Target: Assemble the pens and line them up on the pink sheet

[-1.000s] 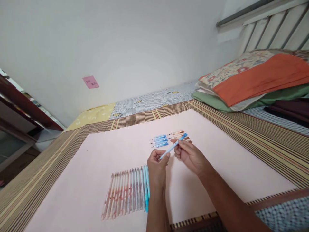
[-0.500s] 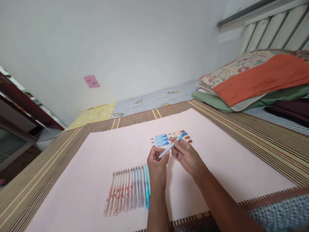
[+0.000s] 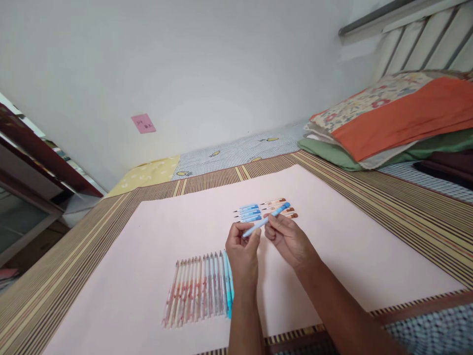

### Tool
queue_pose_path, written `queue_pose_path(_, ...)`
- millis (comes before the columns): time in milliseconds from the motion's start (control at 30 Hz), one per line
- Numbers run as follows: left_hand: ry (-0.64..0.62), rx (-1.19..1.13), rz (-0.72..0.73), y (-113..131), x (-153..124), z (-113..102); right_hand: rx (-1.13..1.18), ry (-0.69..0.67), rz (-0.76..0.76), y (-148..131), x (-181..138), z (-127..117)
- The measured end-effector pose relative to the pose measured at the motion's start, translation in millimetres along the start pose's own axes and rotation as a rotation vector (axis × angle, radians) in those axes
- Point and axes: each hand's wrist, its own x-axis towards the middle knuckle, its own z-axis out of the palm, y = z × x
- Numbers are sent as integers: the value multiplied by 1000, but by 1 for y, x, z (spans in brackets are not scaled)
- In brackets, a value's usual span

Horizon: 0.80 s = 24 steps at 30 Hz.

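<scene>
A light-blue pen [image 3: 263, 223] with a darker blue end is held aslant above the sheet. My left hand [image 3: 242, 241] pinches it near its pale lower end, and my right hand [image 3: 288, 236] grips it further up, below the blue end. Just beyond the hands lie short blue pens [image 3: 248, 213] with dark tips. To their right are several brown-ended pens [image 3: 275, 201], partly hidden by the held pen and my right hand. Left of my left wrist is a row of clear-barrelled pens [image 3: 195, 291], with turquoise pens [image 3: 228, 286] at its right end, partly behind my forearm.
Everything lies on a large pale pink sheet [image 3: 129, 276] over a striped mat [image 3: 74, 251]. Folded bedding [image 3: 402, 118] is stacked at the back right below a radiator [image 3: 424, 42]. A white wall [image 3: 229, 64] with a pink note [image 3: 143, 123] closes off the back.
The view has shifted slightly, so the scene sits a little further right. The held pen now lies a bit flatter; both hands keep their hold on it.
</scene>
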Motion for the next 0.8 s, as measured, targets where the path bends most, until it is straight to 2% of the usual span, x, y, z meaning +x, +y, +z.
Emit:
queue_pose_path(167,10,-370,-216,-13,0,6,-66,27,-44,1,-1,4)
queue_pose_path(267,21,-403,-183,-12,0,7,-55,13,-45,2,-2,5)
queue_pose_path(567,39,-251,-14,-9,-2,9,59,-42,15,10,-1,2)
queue_pose_path(667,77,-286,-31,-10,-1,10,59,-57,24,11,-1,6)
queue_pose_path(800,86,-382,-93,-10,2,10,55,2,-3,12,-4,16)
